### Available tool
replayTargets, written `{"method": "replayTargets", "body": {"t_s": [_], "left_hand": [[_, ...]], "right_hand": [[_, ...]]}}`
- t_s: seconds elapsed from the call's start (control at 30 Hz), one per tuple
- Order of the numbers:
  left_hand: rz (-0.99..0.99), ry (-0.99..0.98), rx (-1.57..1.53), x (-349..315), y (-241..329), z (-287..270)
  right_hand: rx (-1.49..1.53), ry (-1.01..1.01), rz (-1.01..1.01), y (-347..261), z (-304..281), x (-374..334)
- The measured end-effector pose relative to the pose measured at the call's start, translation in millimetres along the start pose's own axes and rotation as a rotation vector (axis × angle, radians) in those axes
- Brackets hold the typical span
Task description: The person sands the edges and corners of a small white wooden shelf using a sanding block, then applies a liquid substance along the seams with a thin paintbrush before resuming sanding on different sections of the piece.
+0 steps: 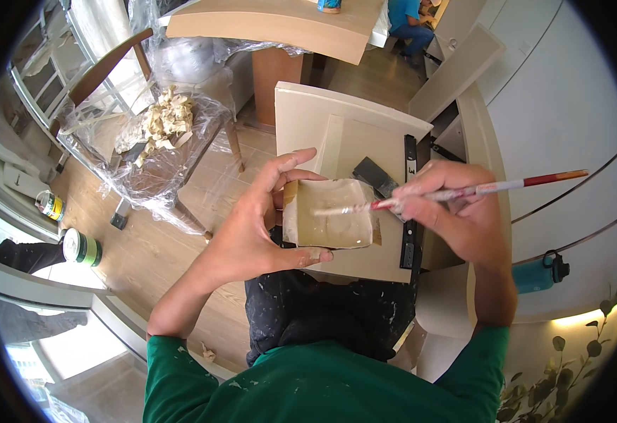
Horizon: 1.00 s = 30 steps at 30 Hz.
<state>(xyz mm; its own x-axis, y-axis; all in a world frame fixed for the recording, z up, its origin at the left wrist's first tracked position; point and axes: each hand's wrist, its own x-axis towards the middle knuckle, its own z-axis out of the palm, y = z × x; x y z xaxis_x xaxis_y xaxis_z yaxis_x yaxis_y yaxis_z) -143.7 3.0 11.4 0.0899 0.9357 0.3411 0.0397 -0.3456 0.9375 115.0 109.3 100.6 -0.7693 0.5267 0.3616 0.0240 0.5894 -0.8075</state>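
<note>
My left hand [255,229] grips a small open box [328,189] from its left side, thumb along the near edge and fingers behind. Cream paint coats the inside of the box. Between the thumb and fingers of my right hand [460,211] is a thin paintbrush [495,187], its handle spattered red and white. The bristles reach down into the box, over the paint. Beneath both hands is an open drawer with a cream front panel [372,116]. A dark grey rectangular block [375,175] lies in it, partly hidden by the box and my right hand.
A black drawer rail [408,243] runs along the drawer's right side. At left, a plastic-wrapped chair [149,176] bears crumpled masking paper [171,116]; paint cans [81,247] stand on the floor. A blue bottle [532,277] is at right. Another person [410,28] sits at the back.
</note>
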Motion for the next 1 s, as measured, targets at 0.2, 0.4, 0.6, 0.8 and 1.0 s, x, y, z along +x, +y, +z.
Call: {"method": "replayTargets", "body": {"t_s": [0.2, 0.4, 0.6, 0.8, 1.0], "left_hand": [[-0.005, 0.000, 0.012, -2, 4, -2], [0.011, -0.008, 0.007, -5, 4, -5], [0.062, -0.043, -0.068, -7, 7, -15], [0.071, -0.045, -0.051, -9, 5, -15], [0.071, -0.038, -0.039, -13, 6, -15]], "right_hand": [[-0.038, -0.003, -0.008, 4, -2, 1], [-0.012, 0.075, 0.003, 7, -22, 4], [0.095, 0.002, 0.006, 14, -46, 1], [0.032, -0.073, -0.099, 8, -51, -2], [0.006, -0.069, -0.081, 5, -62, -9]]}}
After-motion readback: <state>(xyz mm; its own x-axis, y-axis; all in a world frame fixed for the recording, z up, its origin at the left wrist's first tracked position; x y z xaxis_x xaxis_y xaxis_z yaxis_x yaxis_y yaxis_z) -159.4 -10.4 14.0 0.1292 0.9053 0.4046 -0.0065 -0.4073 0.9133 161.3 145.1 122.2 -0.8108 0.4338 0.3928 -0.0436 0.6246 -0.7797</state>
